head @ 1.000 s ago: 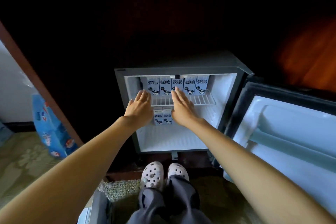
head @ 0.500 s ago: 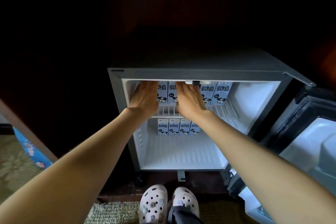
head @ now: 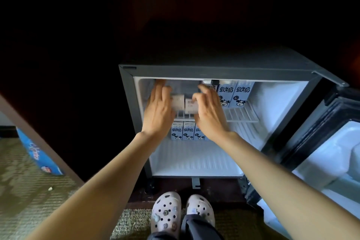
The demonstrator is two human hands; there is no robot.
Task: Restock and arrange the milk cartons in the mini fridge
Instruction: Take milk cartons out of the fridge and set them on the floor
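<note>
The mini fridge [head: 127, 115] stands open in front of me. On its wire shelf [head: 240, 116] two blue-and-white milk cartons [head: 241, 96] stand upright at the right. Two more cartons [head: 178, 103] lie tipped between my hands, pale ends facing me, blurred. My left hand [head: 158, 111] presses its straight fingers against the left tipped carton. My right hand [head: 210, 115] curls its fingers round the right tipped carton [head: 190, 105]. Below the shelf a row of cartons [head: 188, 132] stands at the back of the fridge floor, partly hidden by my right wrist.
The fridge door [head: 331, 154] hangs open at the right. A blue printed package [head: 39, 152] leans behind a wooden panel [head: 29, 132] on the left. My feet in pale clogs [head: 165, 214] stand on carpet just before the fridge. Everything above the fridge is dark.
The view has moved closer to the fridge. Both hands reached deeper onto the upper shelf, and the two left cartons, upright before, are now tipped over between them.
</note>
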